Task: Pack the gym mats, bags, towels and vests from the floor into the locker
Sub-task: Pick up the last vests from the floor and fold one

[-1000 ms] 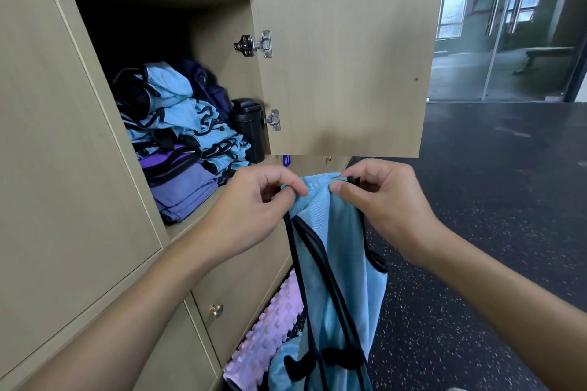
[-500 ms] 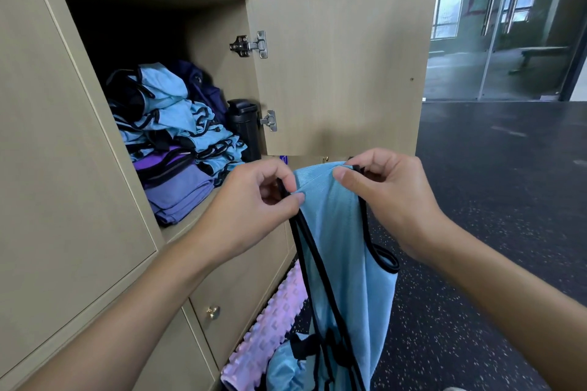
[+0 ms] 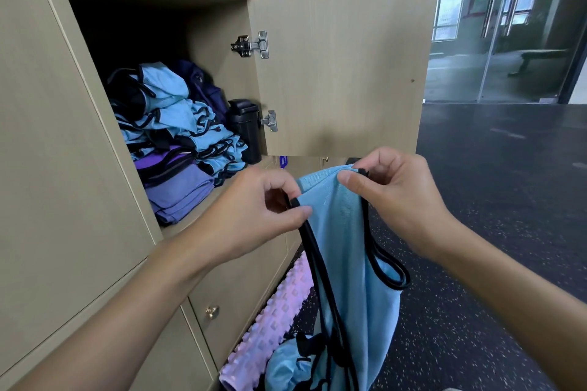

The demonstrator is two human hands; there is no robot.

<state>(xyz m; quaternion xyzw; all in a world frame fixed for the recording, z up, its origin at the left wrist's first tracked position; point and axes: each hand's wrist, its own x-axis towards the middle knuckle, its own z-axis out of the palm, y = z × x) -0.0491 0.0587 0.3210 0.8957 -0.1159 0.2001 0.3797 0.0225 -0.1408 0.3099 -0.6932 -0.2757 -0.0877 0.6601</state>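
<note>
A light blue vest (image 3: 349, 263) with black trim hangs in front of me, below the open locker (image 3: 152, 28). My left hand (image 3: 254, 213) pinches its top edge on the left, and my right hand (image 3: 394, 197) pinches the top on the right. Inside the locker lies a pile of blue vests (image 3: 178, 117) on folded purple towels (image 3: 178, 194), with a dark purple bag (image 3: 203, 86) behind and a black bottle (image 3: 244, 127) at the right. On the floor by the locker base lie a pink ridged mat (image 3: 270, 327) and another blue vest (image 3: 289, 365).
The locker door (image 3: 343, 67) stands open to the right, just above my hands. Closed locker doors with brass knobs (image 3: 211, 311) sit below. Dark speckled flooring (image 3: 495, 184) stretches right toward glass doors (image 3: 508, 25).
Both hands have spread the vest's top edge wider apart and the vest hangs a little flatter. The view has shifted slightly closer to the locker.
</note>
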